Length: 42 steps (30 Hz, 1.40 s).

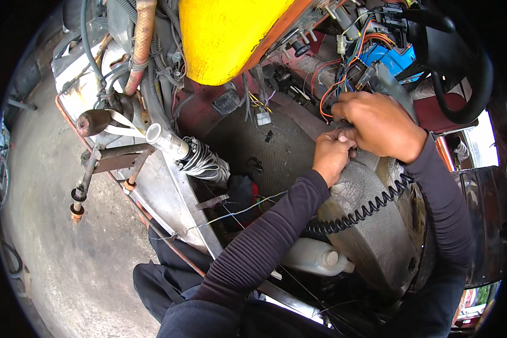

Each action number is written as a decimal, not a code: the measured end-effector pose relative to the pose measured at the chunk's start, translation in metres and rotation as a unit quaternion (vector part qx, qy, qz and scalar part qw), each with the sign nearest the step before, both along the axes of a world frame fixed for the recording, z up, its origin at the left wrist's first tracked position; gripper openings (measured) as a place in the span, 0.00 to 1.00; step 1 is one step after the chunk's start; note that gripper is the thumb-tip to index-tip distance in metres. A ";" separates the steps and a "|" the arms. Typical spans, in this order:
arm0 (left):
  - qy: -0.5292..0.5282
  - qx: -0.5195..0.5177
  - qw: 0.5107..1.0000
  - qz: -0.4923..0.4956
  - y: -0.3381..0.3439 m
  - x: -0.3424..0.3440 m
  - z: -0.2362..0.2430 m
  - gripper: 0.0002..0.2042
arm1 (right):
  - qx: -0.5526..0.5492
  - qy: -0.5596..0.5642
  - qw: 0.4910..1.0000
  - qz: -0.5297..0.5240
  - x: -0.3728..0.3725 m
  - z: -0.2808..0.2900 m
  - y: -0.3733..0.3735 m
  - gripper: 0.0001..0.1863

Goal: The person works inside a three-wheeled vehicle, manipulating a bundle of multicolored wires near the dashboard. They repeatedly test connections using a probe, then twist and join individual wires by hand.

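Note:
My left hand and my right hand meet above a worn grey cover in the vehicle's cab. The fingers of both are closed and pressed together, and whatever lies between them is hidden. Just past my right hand, orange wires and several thinner ones run down from the opened dashboard. Below my wrists a black coiled cord stretches across the cover. A small white connector with yellow and purple leads hangs to the left of my hands.
A yellow panel overhangs the far side. At the right stands a black steering wheel, near a blue part. A whitish plastic jug lies below my left forearm. On the left are a rusty bracket and a clear tube.

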<state>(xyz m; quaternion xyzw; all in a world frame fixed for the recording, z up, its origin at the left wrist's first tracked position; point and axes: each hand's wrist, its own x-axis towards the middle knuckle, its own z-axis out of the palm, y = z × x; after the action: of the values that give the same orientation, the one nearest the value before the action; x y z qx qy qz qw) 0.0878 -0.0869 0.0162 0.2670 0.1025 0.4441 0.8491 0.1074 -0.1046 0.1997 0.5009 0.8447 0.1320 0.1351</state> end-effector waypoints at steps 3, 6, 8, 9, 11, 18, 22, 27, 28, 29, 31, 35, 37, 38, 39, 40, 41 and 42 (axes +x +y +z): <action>0.004 -0.009 1.000 -0.012 0.000 0.002 0.000 0.07 | -0.017 -0.047 0.998 -0.028 -0.005 0.000 0.003 0.12; 0.002 -0.008 1.000 -0.013 0.002 0.002 -0.002 0.06 | -0.014 -0.063 0.997 -0.028 -0.006 -0.003 0.006 0.13; -0.005 -0.008 1.000 -0.009 0.002 0.003 -0.003 0.06 | -0.008 -0.059 0.998 -0.023 -0.005 -0.005 0.008 0.13; -0.009 -0.012 1.000 -0.007 0.002 0.003 -0.002 0.07 | -0.006 -0.055 0.998 -0.022 -0.004 -0.005 0.008 0.13; -0.008 -0.025 1.000 -0.006 0.001 0.002 -0.001 0.05 | -0.002 -0.047 0.999 -0.019 -0.005 -0.006 0.009 0.13; 0.006 -0.050 0.999 -0.016 -0.002 -0.008 0.011 0.06 | -0.003 -0.020 1.000 -0.006 -0.004 -0.007 0.008 0.15; -0.025 -0.064 0.998 0.009 -0.003 0.001 0.008 0.04 | 0.032 0.056 0.998 0.012 -0.005 0.000 -0.004 0.20; 0.032 -0.027 0.998 -0.035 0.000 -0.014 0.009 0.08 | 0.304 0.217 0.926 -0.053 -0.039 0.033 -0.042 0.17; 0.030 -0.026 0.999 -0.036 0.001 -0.011 0.010 0.09 | 0.422 0.235 0.875 -0.012 -0.034 0.044 -0.040 0.18; 0.027 -0.026 0.999 -0.036 0.003 -0.009 0.012 0.10 | 0.492 0.276 0.826 0.000 -0.027 0.058 -0.036 0.19; 0.032 -0.024 0.998 -0.044 -0.001 -0.008 0.009 0.11 | 0.613 0.152 0.775 0.000 -0.020 0.085 -0.033 0.24; 0.034 -0.018 0.998 -0.046 -0.001 -0.010 0.010 0.11 | 0.608 0.071 0.788 -0.065 -0.002 0.109 -0.013 0.26; 0.035 -0.019 0.998 -0.045 0.000 -0.011 0.010 0.11 | 0.589 0.075 0.800 -0.084 0.002 0.113 -0.010 0.26; 0.033 -0.017 0.998 -0.045 0.000 -0.011 0.010 0.11 | 0.585 0.087 0.802 -0.079 0.003 0.114 -0.011 0.26; 0.033 -0.018 0.998 -0.047 0.000 -0.011 0.009 0.11 | 0.580 0.100 0.805 -0.076 0.002 0.113 -0.011 0.25; 0.033 -0.016 0.998 -0.046 0.001 -0.010 0.008 0.11 | 0.571 0.099 0.807 -0.115 -0.002 0.111 -0.013 0.25; 0.034 -0.017 0.998 -0.044 0.002 -0.010 0.006 0.10 | 0.559 0.102 0.816 -0.105 -0.004 0.112 -0.012 0.24; 0.035 -0.016 0.998 -0.044 0.002 -0.010 0.006 0.10 | 0.547 0.103 0.825 -0.097 -0.004 0.114 -0.014 0.24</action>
<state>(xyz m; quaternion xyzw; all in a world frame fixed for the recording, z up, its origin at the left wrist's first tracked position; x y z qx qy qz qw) 0.0778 -0.0849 0.0227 0.2727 0.1271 0.3948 0.8681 0.1029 -0.1183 0.3137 0.5825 0.5900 0.5063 -0.2371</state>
